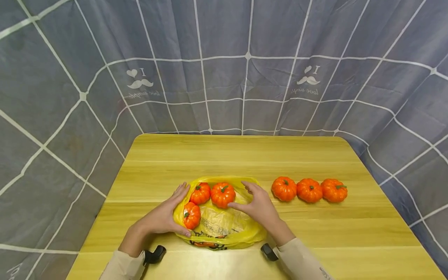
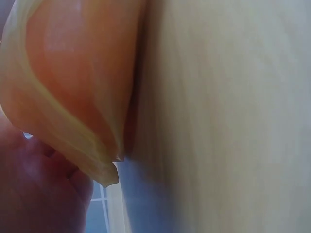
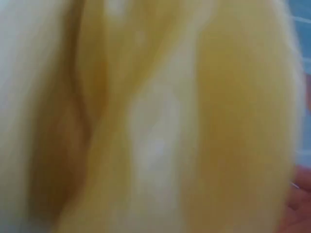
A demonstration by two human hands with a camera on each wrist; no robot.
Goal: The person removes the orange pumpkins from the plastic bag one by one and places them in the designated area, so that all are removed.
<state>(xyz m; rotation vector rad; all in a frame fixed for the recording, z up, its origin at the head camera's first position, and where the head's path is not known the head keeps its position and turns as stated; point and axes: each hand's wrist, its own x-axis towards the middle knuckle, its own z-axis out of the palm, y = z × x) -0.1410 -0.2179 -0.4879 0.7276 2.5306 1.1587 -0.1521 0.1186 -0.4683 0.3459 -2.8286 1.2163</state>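
A yellow plastic bag (image 1: 227,237) lies on the table with its mouth spread wide. Inside it three small orange pumpkins sit toward the left and far side: a front-left pumpkin (image 1: 192,216), a far-left pumpkin (image 1: 200,193) and a middle pumpkin (image 1: 223,195). My left hand (image 1: 164,214) rests along the bag's left side, fingers extended and thumb at the near rim. In the left wrist view, orange shows through the bag (image 2: 73,141) beside that hand. My right hand (image 1: 259,206) spreads over the right rim, its thumb near the middle pumpkin. Blurred yellow plastic (image 3: 233,116) fills most of the right wrist view.
To the right of the bag, a row of three more pumpkins (image 1: 310,190) stands on the wooden table (image 1: 238,151). A grey curtain (image 1: 224,85) with white grid lines surrounds the table's back and sides.
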